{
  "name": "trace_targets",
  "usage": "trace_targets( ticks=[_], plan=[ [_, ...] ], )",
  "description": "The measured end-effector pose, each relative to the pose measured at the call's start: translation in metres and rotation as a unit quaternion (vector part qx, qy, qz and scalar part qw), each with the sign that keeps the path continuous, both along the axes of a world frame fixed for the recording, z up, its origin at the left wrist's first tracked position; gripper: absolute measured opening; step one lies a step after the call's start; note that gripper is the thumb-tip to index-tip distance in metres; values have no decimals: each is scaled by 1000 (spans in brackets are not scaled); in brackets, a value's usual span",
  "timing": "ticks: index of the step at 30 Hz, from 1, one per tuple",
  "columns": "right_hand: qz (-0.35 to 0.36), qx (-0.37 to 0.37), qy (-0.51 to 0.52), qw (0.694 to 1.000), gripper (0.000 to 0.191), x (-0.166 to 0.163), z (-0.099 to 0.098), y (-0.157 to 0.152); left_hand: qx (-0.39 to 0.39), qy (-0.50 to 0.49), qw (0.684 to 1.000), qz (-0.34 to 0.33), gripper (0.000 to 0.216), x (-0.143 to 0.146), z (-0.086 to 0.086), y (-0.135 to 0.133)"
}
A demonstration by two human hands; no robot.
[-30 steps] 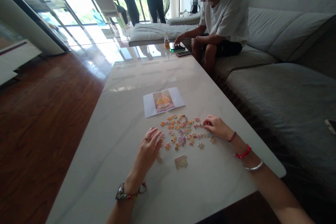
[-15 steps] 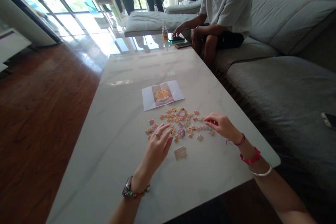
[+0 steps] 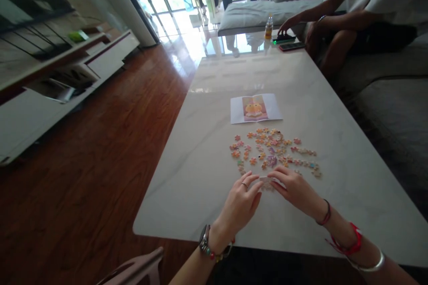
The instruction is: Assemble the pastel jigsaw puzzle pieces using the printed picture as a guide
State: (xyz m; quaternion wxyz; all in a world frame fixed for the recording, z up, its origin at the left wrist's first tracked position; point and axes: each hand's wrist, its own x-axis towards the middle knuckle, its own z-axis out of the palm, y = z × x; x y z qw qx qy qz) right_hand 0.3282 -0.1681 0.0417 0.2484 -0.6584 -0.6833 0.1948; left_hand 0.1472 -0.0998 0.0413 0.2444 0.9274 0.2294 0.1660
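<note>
My left hand (image 3: 241, 197) and my right hand (image 3: 294, 188) meet at a small block of joined puzzle pieces (image 3: 266, 181) near the front of the table. Fingertips of both hands close on its two sides, and they hide part of it. Just beyond lie many loose jigsaw pieces (image 3: 271, 160), in orange, pink, purple and pale colours. Farther back rests a creased picture sheet (image 3: 238, 109) with an orange figure printed on it.
The white marbled table (image 3: 187, 164) carries a drink bottle (image 3: 269, 27) and phones (image 3: 291, 46) at its far end. A person (image 3: 377, 4) sits on the sofa at right, one hand by the phones. A pink stool or chair (image 3: 140, 267) stands at lower left.
My right hand has come left from the loose pieces to the joined block, and my left hand has moved in to meet it. The camera view has swung left.
</note>
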Motion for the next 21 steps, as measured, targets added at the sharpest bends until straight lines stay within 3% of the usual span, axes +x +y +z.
trace_targets(
  ticks=[21],
  plan=[
    [5, 10, -31, 999, 13, -2, 4, 21, 28, -6, 998, 61, 26, -19, -1, 18]
  ],
)
